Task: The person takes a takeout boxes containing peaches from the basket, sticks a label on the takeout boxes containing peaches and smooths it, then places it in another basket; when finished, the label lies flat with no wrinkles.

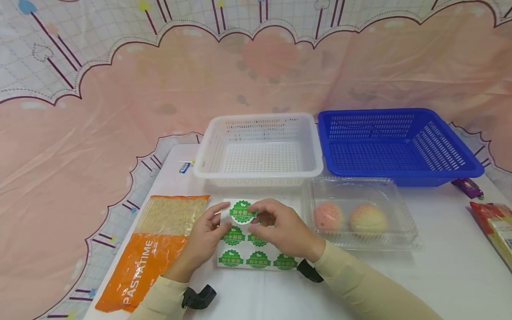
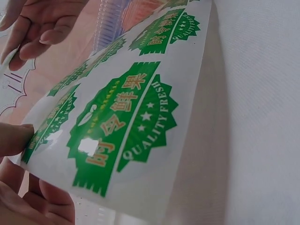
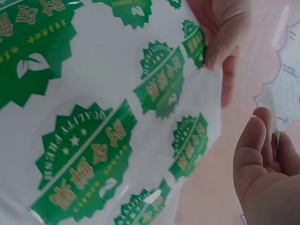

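My left hand (image 1: 202, 238) grips the left side of a white sheet of round green stickers (image 1: 258, 260), thumb on top and fingers behind. The sheet tilts up off the table, and its stickers read "QUALITY FRESH" in the left wrist view. Between finger and thumb my right hand (image 1: 294, 233) pinches a round green sticker (image 1: 242, 211) by its right edge. In the right wrist view this sticker (image 3: 272, 112) appears edge-on, apart from the sheet (image 3: 108, 131). Right of the hands lies a clear plastic clamshell box (image 1: 360, 195) with two round fruits (image 1: 369, 219) inside, one pink and one yellowish.
A white basket (image 1: 258, 173) and a blue basket (image 1: 400, 171) stand behind. On the left lies an orange PASTATIME pasta bag (image 1: 140, 262). A red and yellow packet (image 1: 494, 226) and a purple wrapped item (image 1: 468, 188) are at the right edge.
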### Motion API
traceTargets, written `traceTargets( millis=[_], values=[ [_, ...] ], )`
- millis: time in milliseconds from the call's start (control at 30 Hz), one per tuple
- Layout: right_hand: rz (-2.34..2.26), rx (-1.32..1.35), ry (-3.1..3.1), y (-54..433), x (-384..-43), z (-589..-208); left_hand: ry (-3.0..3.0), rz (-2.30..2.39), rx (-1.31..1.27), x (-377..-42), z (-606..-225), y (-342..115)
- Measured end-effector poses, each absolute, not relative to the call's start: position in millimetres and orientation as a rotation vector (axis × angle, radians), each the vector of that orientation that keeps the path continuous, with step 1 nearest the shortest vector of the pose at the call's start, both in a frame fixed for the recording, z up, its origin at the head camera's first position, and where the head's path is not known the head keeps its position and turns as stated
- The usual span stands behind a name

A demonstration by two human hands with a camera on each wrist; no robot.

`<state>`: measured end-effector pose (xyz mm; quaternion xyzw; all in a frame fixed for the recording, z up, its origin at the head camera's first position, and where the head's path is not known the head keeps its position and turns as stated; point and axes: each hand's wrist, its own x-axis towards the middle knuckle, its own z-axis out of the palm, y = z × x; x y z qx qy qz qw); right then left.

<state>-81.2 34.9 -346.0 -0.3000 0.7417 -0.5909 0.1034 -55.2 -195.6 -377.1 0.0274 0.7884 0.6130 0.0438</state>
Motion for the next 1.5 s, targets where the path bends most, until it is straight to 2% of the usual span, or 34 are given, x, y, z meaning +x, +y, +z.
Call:
traceTargets(
  millis=[433,1500],
  values=[
    [-1.811,-0.719,2.316,51.5,-88.2,-327.5,2.439,1.843,-0.081,-56.5,-376.5,-197.6],
    [-1.691,-0.565,2.520,136.1,-99.2,-312.4,2.492,1.739,-0.209,-67.8,-383.7,-204.5]
  ],
)
